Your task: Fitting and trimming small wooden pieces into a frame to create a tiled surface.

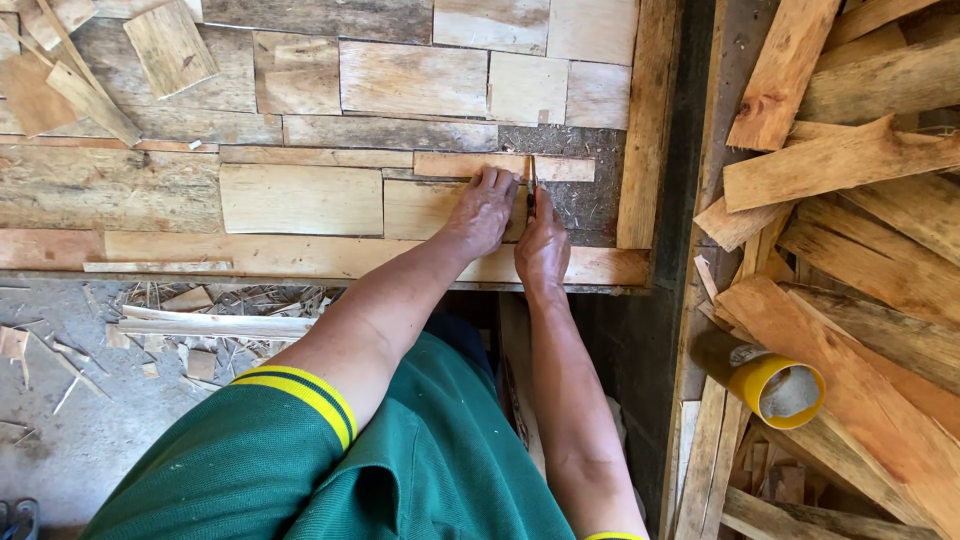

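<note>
My left hand (482, 212) lies flat on a pale thin wood piece (425, 208) set among several other thin wood pieces laid side by side on a wooden board (120, 190). My right hand (542, 245) is right beside it, fingers closed on a small dark tool (530, 185) held upright at the right edge of that piece. A narrow wood strip (450, 163) lies just above my fingers. Beyond the tool, a rough dark patch of the board (590, 205) shows uncovered.
A wooden frame rail (645, 120) runs along the board's right side. A heap of wood offcuts (860, 200) lies to the right, with a yellow tape roll (775, 385) on it. Loose scraps (80, 70) sit at top left, and splinters (190, 320) litter the grey floor.
</note>
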